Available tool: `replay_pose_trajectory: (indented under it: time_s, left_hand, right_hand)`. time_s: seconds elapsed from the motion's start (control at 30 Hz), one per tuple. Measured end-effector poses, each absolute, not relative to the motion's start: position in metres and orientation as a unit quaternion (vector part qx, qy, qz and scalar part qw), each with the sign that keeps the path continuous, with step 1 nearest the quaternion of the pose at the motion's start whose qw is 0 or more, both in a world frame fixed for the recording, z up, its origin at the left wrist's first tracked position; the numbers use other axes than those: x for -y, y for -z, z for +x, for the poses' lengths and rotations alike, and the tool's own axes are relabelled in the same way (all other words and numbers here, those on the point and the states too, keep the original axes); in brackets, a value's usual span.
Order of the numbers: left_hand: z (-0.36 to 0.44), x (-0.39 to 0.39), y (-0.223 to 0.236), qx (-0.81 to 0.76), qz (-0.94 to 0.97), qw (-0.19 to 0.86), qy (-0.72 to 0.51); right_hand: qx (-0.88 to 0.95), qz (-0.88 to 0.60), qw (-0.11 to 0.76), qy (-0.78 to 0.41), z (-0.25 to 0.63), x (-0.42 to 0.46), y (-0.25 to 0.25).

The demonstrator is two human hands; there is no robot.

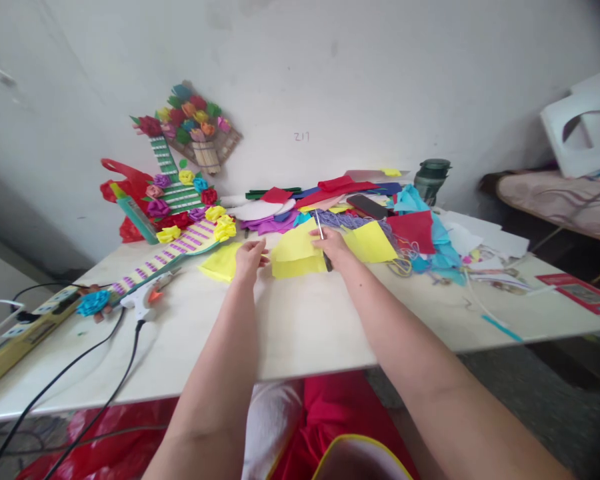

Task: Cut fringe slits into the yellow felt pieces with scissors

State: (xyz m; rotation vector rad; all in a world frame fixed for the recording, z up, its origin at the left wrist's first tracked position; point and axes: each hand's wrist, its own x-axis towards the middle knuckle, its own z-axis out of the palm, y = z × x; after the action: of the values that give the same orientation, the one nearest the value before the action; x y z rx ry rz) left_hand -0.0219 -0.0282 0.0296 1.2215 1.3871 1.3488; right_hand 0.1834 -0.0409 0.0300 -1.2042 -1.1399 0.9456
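My right hand (333,245) is closed round a pair of scissors (321,230), whose thin metal blades point up and away over a yellow felt sheet (295,257). My left hand (250,257) rests at the left edge of that sheet, with its fingers curled onto it. A second yellow piece (223,262) lies just left of my left hand, and a third (373,241) lies to the right of my right hand.
A pile of coloured felt scraps (415,230) covers the back of the white table (300,327). A paper-flower decoration (180,193) leans on the wall at the left. A glue gun (147,297) with its cable and a power strip (35,313) lie left. A dark jar (431,177) stands behind.
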Motion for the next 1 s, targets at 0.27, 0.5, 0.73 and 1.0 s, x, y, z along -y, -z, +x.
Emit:
replay_pose_trajectory:
  time_s: [0.27, 0.5, 0.73, 1.0]
  left_hand:
    - [-0.019, 0.032, -0.036, -0.715, 0.606, 0.168, -0.307]
    - [-0.010, 0.035, -0.038, -0.754, 0.599, 0.168, -0.211]
    - [-0.009, 0.030, -0.030, -0.706, 0.639, 0.144, -0.268]
    - [-0.010, 0.026, -0.021, -0.652, 0.619, 0.221, -0.377]
  right_hand:
    - [0.443, -0.523, 0.593, -0.422, 0.186, 0.041, -0.032]
    - [0.398, -0.518, 0.614, -0.443, 0.185, 0.047, -0.040]
    - [0.354, -0.505, 0.627, -0.476, 0.186, 0.047, -0.041]
    - [0.330, -0.491, 0.636, -0.495, 0.188, 0.047, -0.040]
